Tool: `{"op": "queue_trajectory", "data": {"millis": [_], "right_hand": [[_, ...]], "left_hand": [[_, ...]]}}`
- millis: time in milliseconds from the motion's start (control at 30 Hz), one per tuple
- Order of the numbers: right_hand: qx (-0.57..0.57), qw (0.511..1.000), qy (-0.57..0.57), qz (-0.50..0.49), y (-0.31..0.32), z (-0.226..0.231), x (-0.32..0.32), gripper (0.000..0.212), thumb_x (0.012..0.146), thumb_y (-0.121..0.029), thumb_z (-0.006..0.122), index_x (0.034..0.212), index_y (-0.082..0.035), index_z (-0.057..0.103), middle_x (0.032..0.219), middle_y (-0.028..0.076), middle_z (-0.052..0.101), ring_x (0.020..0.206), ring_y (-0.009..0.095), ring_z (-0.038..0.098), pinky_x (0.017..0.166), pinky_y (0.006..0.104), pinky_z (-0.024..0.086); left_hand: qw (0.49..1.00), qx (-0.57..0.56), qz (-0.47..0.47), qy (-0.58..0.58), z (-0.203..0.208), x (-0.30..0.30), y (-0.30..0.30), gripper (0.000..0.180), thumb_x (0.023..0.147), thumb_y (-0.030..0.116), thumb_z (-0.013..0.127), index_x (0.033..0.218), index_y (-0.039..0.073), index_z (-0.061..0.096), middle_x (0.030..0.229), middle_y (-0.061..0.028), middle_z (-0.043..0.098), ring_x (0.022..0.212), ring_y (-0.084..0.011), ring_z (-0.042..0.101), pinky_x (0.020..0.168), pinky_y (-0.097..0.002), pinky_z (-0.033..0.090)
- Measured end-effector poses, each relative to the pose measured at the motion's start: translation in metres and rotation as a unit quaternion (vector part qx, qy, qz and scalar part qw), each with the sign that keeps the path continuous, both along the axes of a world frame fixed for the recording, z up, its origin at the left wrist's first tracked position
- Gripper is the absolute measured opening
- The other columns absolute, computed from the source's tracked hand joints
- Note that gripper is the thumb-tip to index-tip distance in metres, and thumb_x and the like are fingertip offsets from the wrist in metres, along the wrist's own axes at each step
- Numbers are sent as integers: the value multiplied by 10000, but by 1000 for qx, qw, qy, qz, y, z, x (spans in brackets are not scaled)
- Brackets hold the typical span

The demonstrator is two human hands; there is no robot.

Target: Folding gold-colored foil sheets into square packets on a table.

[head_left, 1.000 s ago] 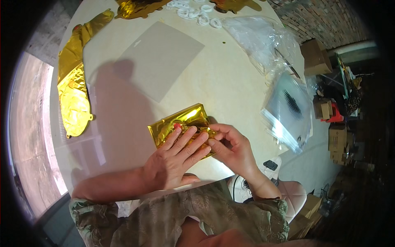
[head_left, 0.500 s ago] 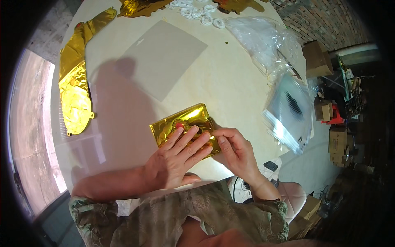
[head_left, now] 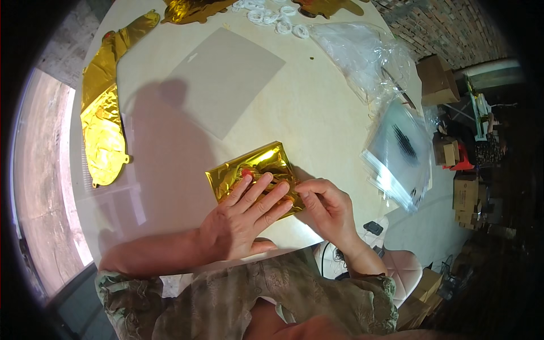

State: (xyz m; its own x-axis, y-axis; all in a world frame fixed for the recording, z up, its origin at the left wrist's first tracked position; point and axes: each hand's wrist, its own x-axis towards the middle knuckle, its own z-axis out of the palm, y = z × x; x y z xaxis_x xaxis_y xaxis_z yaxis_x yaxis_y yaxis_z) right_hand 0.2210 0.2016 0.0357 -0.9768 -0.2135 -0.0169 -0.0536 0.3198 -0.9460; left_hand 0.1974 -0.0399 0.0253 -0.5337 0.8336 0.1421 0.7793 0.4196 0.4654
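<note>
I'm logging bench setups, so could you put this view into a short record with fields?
Surface: pale table
In front: folded gold foil with a red spot
Left grip: spread flat across the foil
Right grip: thumb and forefinger drawn together at the foil's right edge; whether they pinch it, cannot tell
Table's left side: long gold foil piece
Beyond the foil: flat translucent sheet
Right side: crumpled clear plastic, stacked clear sheets
Far edge: white coils

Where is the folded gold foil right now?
In the head view, the folded gold foil lies near the picture's centre on the table, partly under the left hand, with the right hand at its right side.
</note>
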Motion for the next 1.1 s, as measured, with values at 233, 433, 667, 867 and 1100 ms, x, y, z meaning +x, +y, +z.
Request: {"op": "queue_trajectory", "data": {"millis": [233,433,667,867,1100], "right_hand": [[-108,979,-169,-21,-7,10,1,326,1015,-46,606,1338,-3,593,1168,53,637,1062,128,611,915,265,532],[-13,990,-138,34,-8,22,-6,400,945,3,667,1336,23,582,1187,93,570,1094,179,603,903,290,554],[100,993,-36,50,-3,15,-11,304,937,-56,706,1223,14,629,1114,110,589,1001,192,620,780,278,557],[111,991,2,78,1,10,-16,164,936,-96,719,1056,4,668,1044,106,605,917,220,627,745,309,533],[158,982,76,73,-1,11,-20,94,927,-74,697,960,2,653,932,114,577,841,287,606,723,380,511]], "left_hand": [[1000,6,-3,2,-3,0,0,912,749,520,755,1497,80,475,1602,-142,366,1496,-371,295,1232,-556,190],[1000,7,1,-1,-2,0,0,891,749,510,760,1478,73,497,1600,-137,370,1496,-368,294,1229,-557,197],[1000,12,-1,1,-1,0,0,928,744,507,765,1505,74,459,1595,-133,378,1490,-371,303,1226,-563,208],[1000,17,1,-1,-2,1,0,943,744,507,766,1518,75,443,1592,-144,379,1486,-372,308,1226,-566,206],[1000,11,2,16,-2,1,1,949,758,521,747,1509,30,439,1584,-151,392,1478,-369,325,1226,-567,200]]}}
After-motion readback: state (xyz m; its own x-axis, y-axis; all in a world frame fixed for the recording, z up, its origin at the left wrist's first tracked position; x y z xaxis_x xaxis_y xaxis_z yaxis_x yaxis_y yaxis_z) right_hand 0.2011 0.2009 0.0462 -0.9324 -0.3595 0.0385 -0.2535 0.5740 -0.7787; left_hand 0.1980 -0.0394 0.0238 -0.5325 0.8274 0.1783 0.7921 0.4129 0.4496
